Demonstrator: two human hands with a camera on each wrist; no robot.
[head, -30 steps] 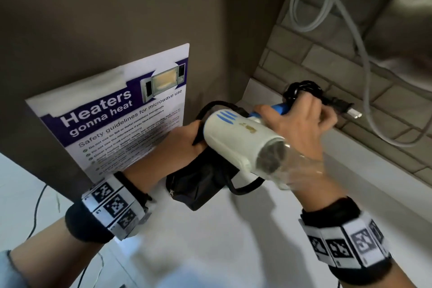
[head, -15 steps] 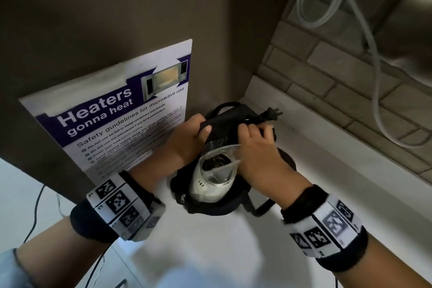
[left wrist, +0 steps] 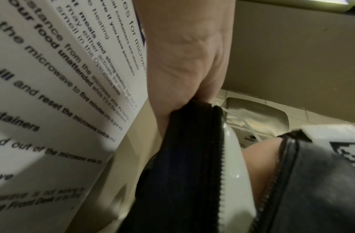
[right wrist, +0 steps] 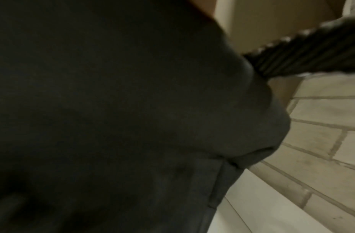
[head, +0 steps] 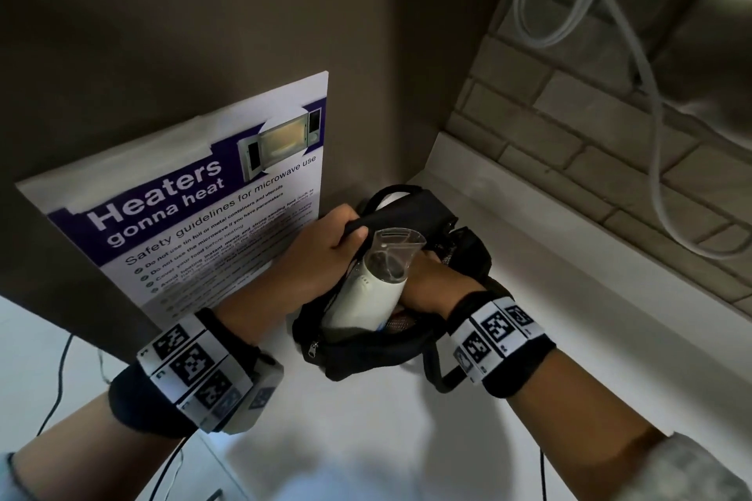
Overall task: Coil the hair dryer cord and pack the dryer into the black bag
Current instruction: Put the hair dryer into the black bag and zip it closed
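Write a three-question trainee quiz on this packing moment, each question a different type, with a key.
1. True or false: the white plastic hair dryer lies fully inside the black fabric zip bag.
2. Multiple choice: the left hand grips
A. the bag's upper edge
B. the purple-and-white microwave safety poster
C. the pale hose on the brick wall
3. Fill in: the dryer's clear nozzle points ____ of the bag's opening.

Key
1. False: its body and nozzle stick out of the opening.
2. A
3. Out. The right hand reaches into the bag beside the dryer; its fingers are hidden.
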